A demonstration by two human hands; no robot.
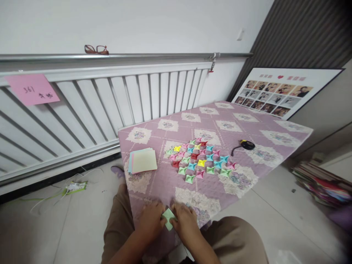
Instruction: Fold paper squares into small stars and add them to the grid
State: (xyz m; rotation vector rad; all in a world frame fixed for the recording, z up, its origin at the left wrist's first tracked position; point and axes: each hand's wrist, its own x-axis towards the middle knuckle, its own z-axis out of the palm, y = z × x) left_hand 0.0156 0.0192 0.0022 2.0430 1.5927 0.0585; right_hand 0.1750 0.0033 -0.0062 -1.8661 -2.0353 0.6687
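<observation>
A small folded square of light green paper (168, 219) sits between my two hands at the table's near edge, turned so that a corner points toward me. My left hand (152, 217) grips its left side, fingers curled in. On the right side my right hand (184, 219) pinches it, with the thumb over the paper. Beyond my hands lie several small folded paper stars (194, 156) in green, pink, blue, yellow and red, set out in rows. To their left is a stack of square paper sheets (144, 160), a cream one on top.
A patterned purple cloth covers the table (162, 183). A black tape measure (247, 145) lies at the right. Behind stand a white radiator (143, 95) and a photo board (275, 91). Glasses (96, 50) rest on the pipe; a power strip (75, 187) is on the floor.
</observation>
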